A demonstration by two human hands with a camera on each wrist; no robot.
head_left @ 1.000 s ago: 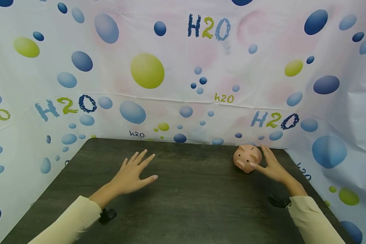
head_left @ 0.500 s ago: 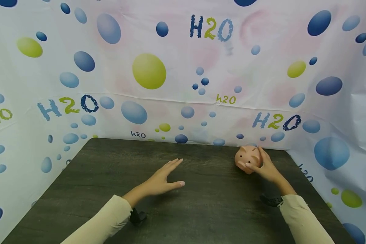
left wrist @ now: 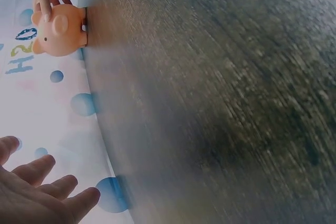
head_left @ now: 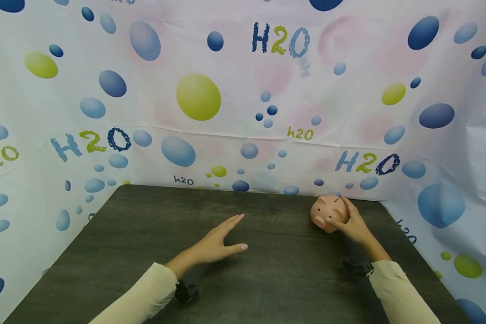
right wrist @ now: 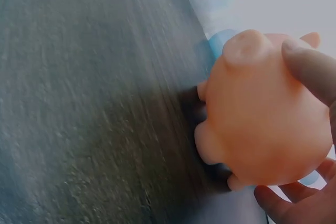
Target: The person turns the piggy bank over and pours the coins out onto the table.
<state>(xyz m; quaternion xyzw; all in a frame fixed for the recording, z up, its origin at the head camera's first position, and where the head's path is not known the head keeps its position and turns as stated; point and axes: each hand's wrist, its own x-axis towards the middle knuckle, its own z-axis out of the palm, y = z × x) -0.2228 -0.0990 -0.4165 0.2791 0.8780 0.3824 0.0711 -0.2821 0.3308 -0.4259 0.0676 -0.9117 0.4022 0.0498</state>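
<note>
First, head view: piggy bank point(head_left: 327, 210) interior hidden; slot point(head_left: 336, 200) visible on top. The right hand point(head_left: 355, 226) holds it near the far right corner of the table point(head_left: 267, 279). The left hand point(head_left: 213, 244) is well apart, fingers extended, thumb spread wide. Left wrist view: left hand cut off at frame edge. Right wrist view: right hand partly cut off; thumb point(right wrist: 310, 69) contacts the piggy bank beside its snout point(right wrist: 245, 48).

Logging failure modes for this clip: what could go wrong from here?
Slip: only the right hand holds the piggy bank, and its rounded body looks smooth, so it might slide out.
Snag: it is near the far edge of the table, so the hand could brush the backdrop behind.
No backup: the left hand is open and apart from it, so might not catch a slip.
</note>
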